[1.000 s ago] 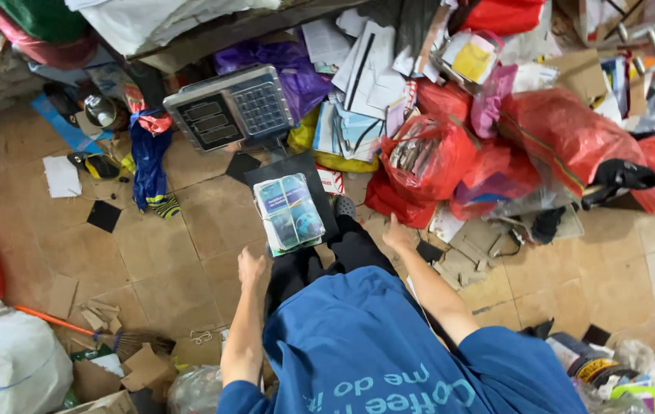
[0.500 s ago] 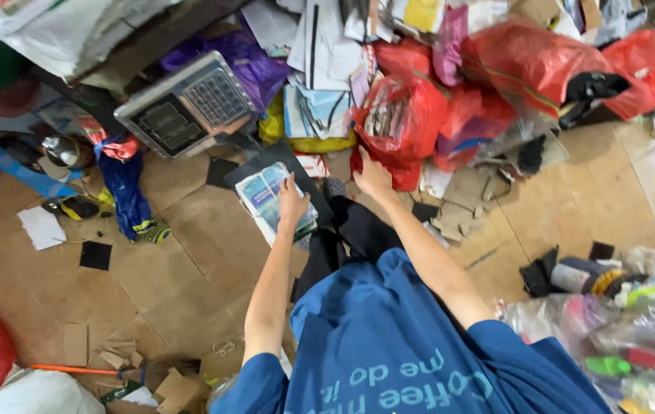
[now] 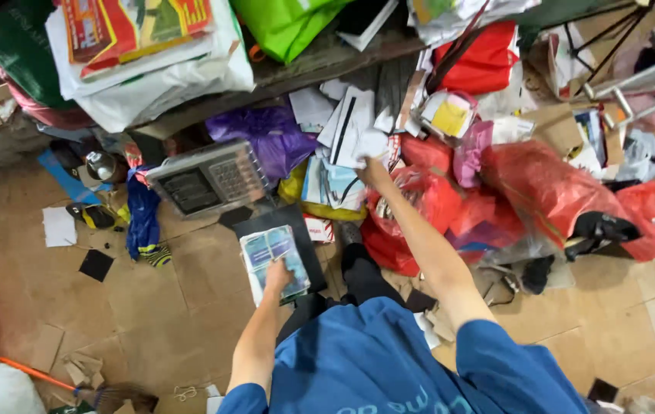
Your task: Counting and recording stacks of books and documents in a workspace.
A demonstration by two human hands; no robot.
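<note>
My left hand (image 3: 278, 273) lies on top of a stack of pale blue-green booklets (image 3: 268, 251), which rests on the black platform of a floor scale (image 3: 306, 230). My right arm stretches forward, and my right hand (image 3: 373, 170) grips white papers (image 3: 359, 142) in the heap of paper and envelopes. The scale's grey display and keypad head (image 3: 206, 179) stands just behind the platform. My blue shirt fills the bottom of the view.
Red plastic bags (image 3: 549, 192) full of waste pile up to the right. A purple bag (image 3: 266, 138) and white sacks (image 3: 151, 84) sit behind the scale. Flattened cardboard (image 3: 113, 307) covers the floor. A blue cloth (image 3: 143, 222) and a broom (image 3: 59, 381) lie left.
My right hand has reached further forward from the red bag into the paper heap and closed on white papers. My left hand has stayed on the booklet stack.
</note>
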